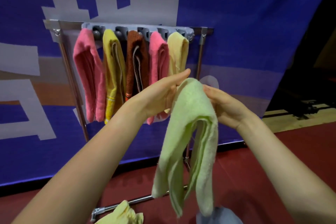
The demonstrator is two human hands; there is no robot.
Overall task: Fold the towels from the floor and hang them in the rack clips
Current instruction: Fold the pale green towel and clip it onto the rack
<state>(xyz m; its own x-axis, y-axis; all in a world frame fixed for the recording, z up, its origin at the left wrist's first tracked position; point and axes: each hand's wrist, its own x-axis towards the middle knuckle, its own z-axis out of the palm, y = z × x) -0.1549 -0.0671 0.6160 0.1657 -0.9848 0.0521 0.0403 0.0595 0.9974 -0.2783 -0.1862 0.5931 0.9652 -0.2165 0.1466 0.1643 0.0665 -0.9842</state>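
A light green towel (190,132) hangs folded in half in front of the rack, its two ends pointing down. My left hand (160,94) holds its top fold from the left, fingers straight toward the rack. My right hand (223,105) holds the same fold from the right, its fingers hidden behind the cloth. Behind them the grey clip strip (138,30) on the metal rack (63,56) carries several folded towels: pink (87,71), yellow (112,71), brown (134,63), pink (158,60) and pale yellow (177,50).
A crumpled pale yellow towel (123,213) and a grey-blue towel (218,215) lie on the red floor (245,169) by the rack's base bar (127,203). A blue banner with white shapes (236,32) stands right behind the rack.
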